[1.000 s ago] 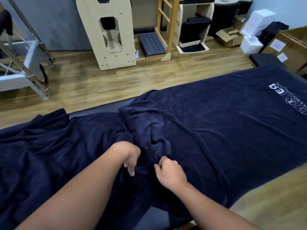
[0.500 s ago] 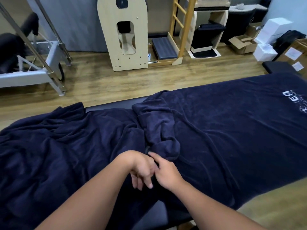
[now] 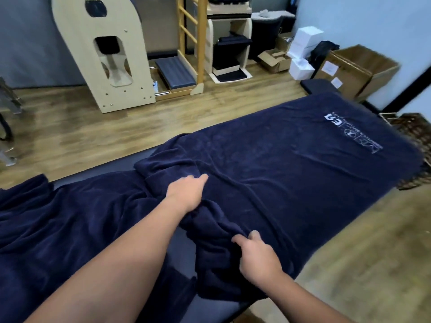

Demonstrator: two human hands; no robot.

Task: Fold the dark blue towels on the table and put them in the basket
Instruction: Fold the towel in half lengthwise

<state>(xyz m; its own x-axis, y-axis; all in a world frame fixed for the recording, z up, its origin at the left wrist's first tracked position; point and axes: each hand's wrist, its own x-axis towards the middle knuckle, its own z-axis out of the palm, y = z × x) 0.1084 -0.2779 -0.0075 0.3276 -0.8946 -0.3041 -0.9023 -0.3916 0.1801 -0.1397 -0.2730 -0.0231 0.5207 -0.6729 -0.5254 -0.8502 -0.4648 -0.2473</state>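
left hand [image 3: 186, 192] moved forward, flat | right hand [image 3: 257, 255] pinching towel [image 3: 291, 164]

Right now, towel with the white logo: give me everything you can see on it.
The towel with the white logo is dark navy, plush, velvety-looking. It lies mostly flat across the right part of the table, logo near its far right end, text unreadable. Its left edge is bunched and creased. The left hand rests on it with fingers extended; the right hand pinches a gathered fold at the near edge. A wicker basket sits beyond its right end.
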